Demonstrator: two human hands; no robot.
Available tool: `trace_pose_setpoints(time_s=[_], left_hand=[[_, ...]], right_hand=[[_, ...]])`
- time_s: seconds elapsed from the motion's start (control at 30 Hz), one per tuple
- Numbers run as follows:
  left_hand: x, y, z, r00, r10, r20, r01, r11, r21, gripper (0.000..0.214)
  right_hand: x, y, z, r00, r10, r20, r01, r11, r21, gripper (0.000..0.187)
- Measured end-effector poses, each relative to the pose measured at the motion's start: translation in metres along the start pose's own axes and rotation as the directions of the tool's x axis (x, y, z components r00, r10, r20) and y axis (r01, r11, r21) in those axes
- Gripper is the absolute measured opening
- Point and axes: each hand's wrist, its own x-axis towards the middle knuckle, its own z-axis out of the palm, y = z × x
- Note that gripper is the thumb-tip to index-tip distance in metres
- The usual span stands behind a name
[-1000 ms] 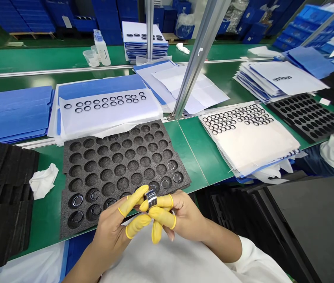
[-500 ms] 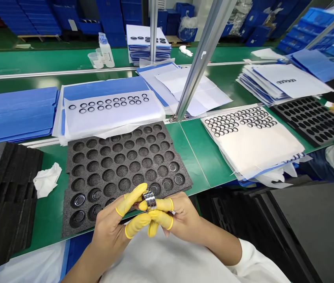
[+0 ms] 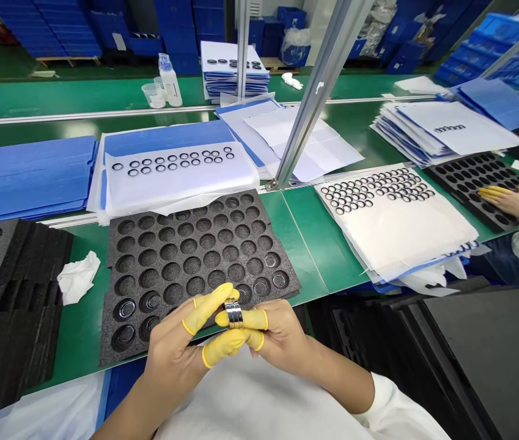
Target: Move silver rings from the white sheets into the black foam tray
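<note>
A shiny metal ring (image 3: 234, 314) is pinched between the yellow-cotted fingertips of both my hands, just in front of my chest. My left hand (image 3: 181, 345) grips it from the left and my right hand (image 3: 274, 335) from the right. Right behind them lies a black foam tray (image 3: 190, 263) with rows of round pockets; a few pockets at its near left and near right corners hold rings. Beyond the tray a white sheet (image 3: 181, 174) carries two rows of loose rings.
A crumpled white cloth (image 3: 78, 278) lies left of the tray, beside stacked black foam (image 3: 7, 287). A slanted metal post (image 3: 314, 91) rises mid-table. To the right sit another ring-covered sheet (image 3: 392, 208) and a second foam tray (image 3: 479, 177), where a co-worker's hand (image 3: 509, 198) rests.
My fingers have shifted slightly round the ring, which stays in place. At the right edge the co-worker's hand has come further in onto the far foam tray.
</note>
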Motion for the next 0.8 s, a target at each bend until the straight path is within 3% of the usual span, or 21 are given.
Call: trace_pose_setpoints(time_s=[0.1,0.23,0.3,0.37,0.47,0.57,0.67,0.8], left_hand=[[0.000,-0.001,0.001,1.000,0.007,-0.006,-0.008,1.000,-0.019,0.060],[-0.003,-0.004,0.001,1.000,0.017,0.012,-0.016,1.000,-0.023,0.064],[-0.005,-0.005,0.001,0.999,0.026,0.023,-0.026,1.000,-0.011,0.067],[-0.007,-0.007,0.000,0.999,0.042,0.028,-0.042,0.999,-0.009,0.068],[-0.008,-0.009,0.000,0.997,0.068,0.024,-0.068,0.998,-0.008,0.065],[-0.008,-0.010,0.002,0.996,0.083,0.008,-0.083,0.996,0.022,0.065],[-0.007,-0.011,0.004,0.995,0.099,0.011,-0.099,0.994,0.051,0.068],[-0.008,-0.013,0.004,0.990,0.137,0.026,-0.138,0.988,0.066,0.069]], right_hand=[[-0.002,0.005,0.001,0.999,-0.033,-0.036,0.029,0.995,-0.097,0.054],[-0.002,0.007,0.002,0.998,-0.033,-0.055,0.027,0.994,-0.107,0.053],[0.000,0.002,0.000,1.000,0.026,-0.017,-0.027,0.999,-0.027,0.050],[0.003,-0.006,-0.004,0.982,0.158,0.102,-0.171,0.976,0.134,0.042],[0.007,-0.018,-0.014,0.873,0.353,0.336,-0.462,0.820,0.340,0.047],[0.009,-0.023,-0.021,0.774,0.424,0.470,-0.624,0.637,0.453,0.065],[0.010,-0.022,-0.021,0.750,0.473,0.462,-0.661,0.528,0.533,0.062],[0.012,-0.022,-0.017,0.743,0.514,0.428,-0.667,0.509,0.544,0.056]])
